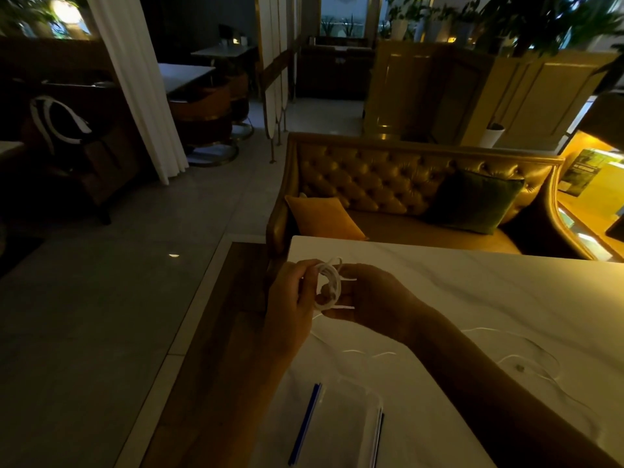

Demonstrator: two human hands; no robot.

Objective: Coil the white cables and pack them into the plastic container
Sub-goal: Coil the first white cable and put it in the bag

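Observation:
A white cable (329, 282) is wound into a small coil and held above the near-left corner of the white marble table (472, 282). My left hand (293, 298) pinches the coil's left side. My right hand (374, 295) grips its right side, with two short cable ends sticking out between the fingers. More loose white cable (526, 363) lies spread on the table to the right. A clear plastic container (341, 423) with blue-edged sides sits on the table below my hands, and I cannot tell what is in it.
The table's left edge drops to a dark wooden strip and grey tiled floor. A tufted golden sofa (388, 184) with an orange cushion (324, 217) and a green cushion (472, 201) stands right behind the table. The room is dim.

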